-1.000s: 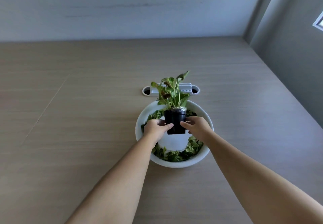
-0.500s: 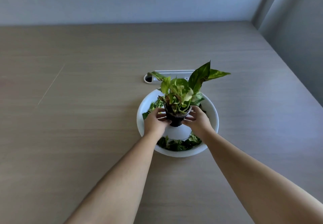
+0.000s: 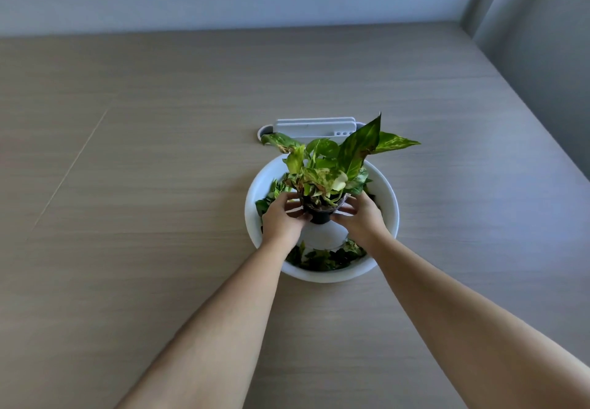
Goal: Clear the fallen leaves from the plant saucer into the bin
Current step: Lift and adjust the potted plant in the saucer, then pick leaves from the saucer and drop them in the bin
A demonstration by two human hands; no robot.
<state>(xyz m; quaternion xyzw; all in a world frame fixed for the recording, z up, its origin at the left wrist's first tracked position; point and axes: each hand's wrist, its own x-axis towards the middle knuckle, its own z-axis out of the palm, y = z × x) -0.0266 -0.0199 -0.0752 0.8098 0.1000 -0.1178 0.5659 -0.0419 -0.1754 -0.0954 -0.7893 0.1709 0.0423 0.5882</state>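
Observation:
A white round saucer [image 3: 388,217] sits on the wooden table, ringed with fallen green leaves [image 3: 322,258]. A small black pot [image 3: 320,215] with a green and yellow plant [image 3: 332,166] is held above the saucer's bare middle. My left hand [image 3: 282,217] grips the pot from the left and my right hand [image 3: 360,217] from the right. The hands hide most of the pot's sides. No bin is in view.
A white cable grommet with a raised flap [image 3: 314,127] is set into the table just behind the saucer. The wall runs along the far edge, and the table's right edge slants down past a grey panel [image 3: 542,41].
The pot has come up off the saucer toward me and looks larger, its leaves now seen from above. Both hands keep their grip.

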